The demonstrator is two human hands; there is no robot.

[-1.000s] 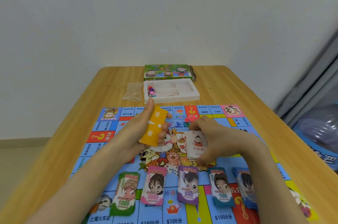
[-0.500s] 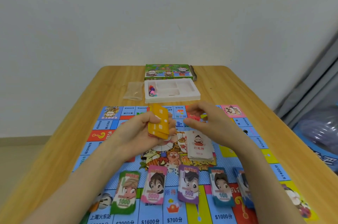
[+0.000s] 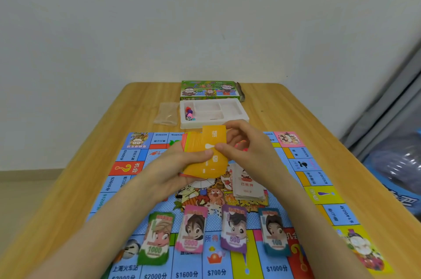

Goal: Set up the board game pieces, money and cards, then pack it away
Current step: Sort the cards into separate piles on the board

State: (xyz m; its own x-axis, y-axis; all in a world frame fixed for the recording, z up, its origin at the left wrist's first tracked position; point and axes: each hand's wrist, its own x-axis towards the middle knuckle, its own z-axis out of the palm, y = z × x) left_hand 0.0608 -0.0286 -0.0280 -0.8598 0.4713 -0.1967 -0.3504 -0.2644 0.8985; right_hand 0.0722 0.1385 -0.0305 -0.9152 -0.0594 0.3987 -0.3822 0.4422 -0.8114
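Centrally, above the game board [image 3: 337, 212], both hands meet around the orange cards. Left hand [image 3: 173, 171] grips the orange card stack [image 3: 193, 144] from the left side, thumb laid across its face and fingers curled beneath; the stack is lifted off the board, slightly fanned, with coloured edges showing at its left end. Right hand [image 3: 248, 146] pinches the top orange card [image 3: 215, 136], thumb on the printed face, other fingers curled behind its right edge. That card stands roughly upright and overlaps the stack, touching it.

White card pile [image 3: 247, 184] lies flat on the board's middle art, just beside and below the right wrist, slightly splayed, touched by neither hand.

Four money stacks sit in a row on the near part of the board, between the forearms: green 1000 notes [image 3: 157, 240], pink 5000 notes [image 3: 192, 230], purple 500 notes [image 3: 234, 228], teal 100 notes [image 3: 274, 235]. They are apart from each other, all face up.

Beyond the board, a white tray [image 3: 230, 107] rests on the wooden table [image 3: 296, 114], with small coloured pieces [image 3: 189, 113] in its left compartment. The green game box [image 3: 209, 90] sits just behind the tray, a clear plastic bag [image 3: 167, 113] just left of it. The right forearm covers part of the board's right side.
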